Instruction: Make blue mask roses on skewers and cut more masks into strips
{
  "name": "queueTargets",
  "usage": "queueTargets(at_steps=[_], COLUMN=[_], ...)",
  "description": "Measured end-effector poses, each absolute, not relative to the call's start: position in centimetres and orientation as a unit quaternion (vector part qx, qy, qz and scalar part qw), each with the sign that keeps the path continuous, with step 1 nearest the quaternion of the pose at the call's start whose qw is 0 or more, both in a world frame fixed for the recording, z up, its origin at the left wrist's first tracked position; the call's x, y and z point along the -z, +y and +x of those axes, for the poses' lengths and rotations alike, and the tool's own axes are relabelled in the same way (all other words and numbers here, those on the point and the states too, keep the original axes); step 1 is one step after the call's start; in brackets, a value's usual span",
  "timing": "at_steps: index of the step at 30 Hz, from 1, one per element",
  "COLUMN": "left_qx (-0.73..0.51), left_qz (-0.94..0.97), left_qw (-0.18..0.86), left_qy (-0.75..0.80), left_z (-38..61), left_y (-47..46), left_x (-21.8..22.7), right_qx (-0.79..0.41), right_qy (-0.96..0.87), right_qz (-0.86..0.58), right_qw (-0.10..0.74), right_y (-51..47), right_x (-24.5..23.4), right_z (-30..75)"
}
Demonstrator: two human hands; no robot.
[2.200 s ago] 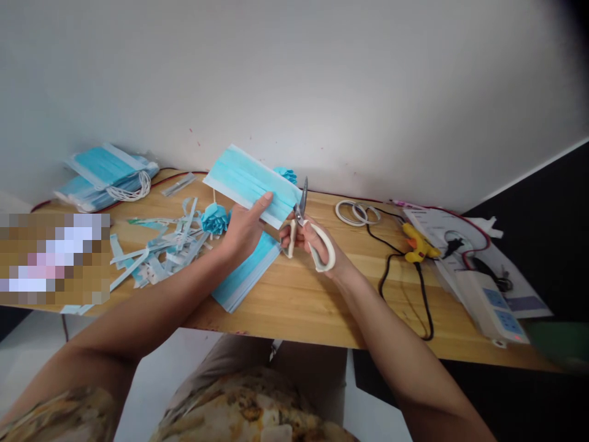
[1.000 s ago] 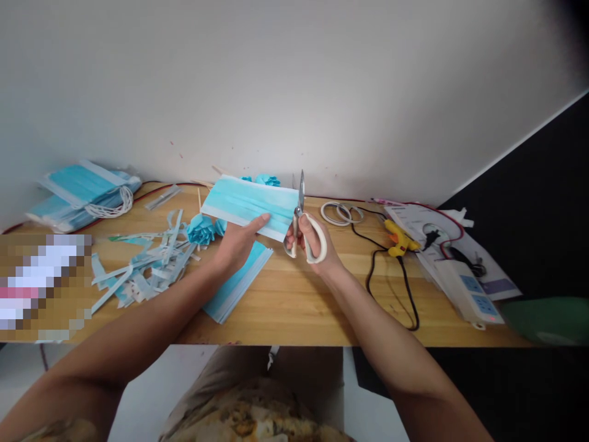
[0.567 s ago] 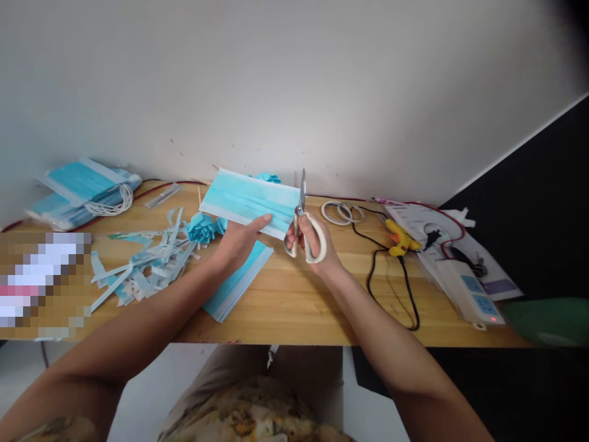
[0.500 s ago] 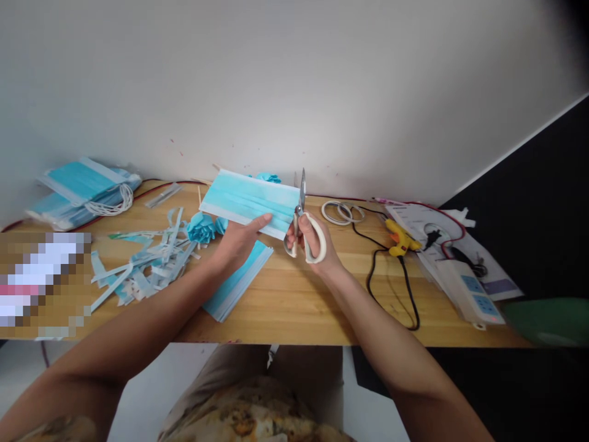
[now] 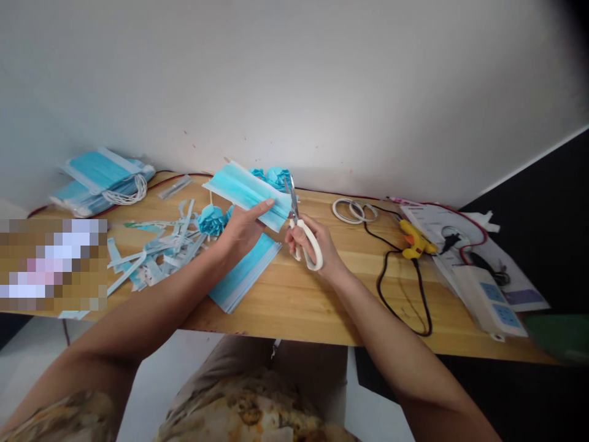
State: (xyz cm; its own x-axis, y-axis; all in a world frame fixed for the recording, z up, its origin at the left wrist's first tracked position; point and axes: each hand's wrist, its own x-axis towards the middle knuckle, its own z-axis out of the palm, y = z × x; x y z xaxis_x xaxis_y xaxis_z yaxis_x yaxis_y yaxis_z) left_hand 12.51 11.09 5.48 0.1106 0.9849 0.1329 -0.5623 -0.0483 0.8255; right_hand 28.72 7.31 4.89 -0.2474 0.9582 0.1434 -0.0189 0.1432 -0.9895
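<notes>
Pinched in my left hand [image 5: 248, 227] is a blue face mask [image 5: 243, 189] with white edging, held tilted above the table. My right hand [image 5: 313, 239] grips scissors [image 5: 311, 248] by their white handles. The metal blades point up and away, right at the mask's right end; whether they touch it I cannot tell. Below my left hand lies a stack of blue masks [image 5: 243, 273]. A blue paper-like flower [image 5: 211, 220] rests just left of that hand, and more blue flowers [image 5: 278, 178] show behind the held mask.
Cut strips [image 5: 170, 252] are heaped on the wooden table [image 5: 313, 301] at left. Behind them sits a pile of masks [image 5: 103, 175] with white cords. At right are tape rings [image 5: 347, 210], a yellow glue gun [image 5: 414, 239] with a black cable, papers [image 5: 519, 288] and a power strip [image 5: 499, 307].
The scissors have tipped leftward, their blades now nearer the mask's right end. The held mask has shifted and slants more steeply down to the right. The whole view has turned slightly.
</notes>
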Motion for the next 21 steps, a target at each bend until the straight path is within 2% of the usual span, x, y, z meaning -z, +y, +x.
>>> queueTargets(at_steps=[9, 14, 21], left_qx=[-0.651, -0.636, -0.616], left_qz=[0.425, 0.468, 0.508], left_qw=[0.545, 0.499, 0.505], left_qy=[0.316, 0.357, 0.328], left_z=[10.9, 10.2, 10.0], left_y=[12.2, 12.6, 12.6], left_x=[-5.6, -5.5, -6.1], right_qx=[-0.540, -0.540, -0.537], right_qy=[-0.637, -0.651, -0.653], right_qz=[-0.409, -0.403, -0.402], right_qw=[0.369, 0.349, 0.350], right_y=[7.9, 7.8, 7.8], right_x=[-4.4, -4.5, -4.0], right_z=[29.7, 29.7, 29.8])
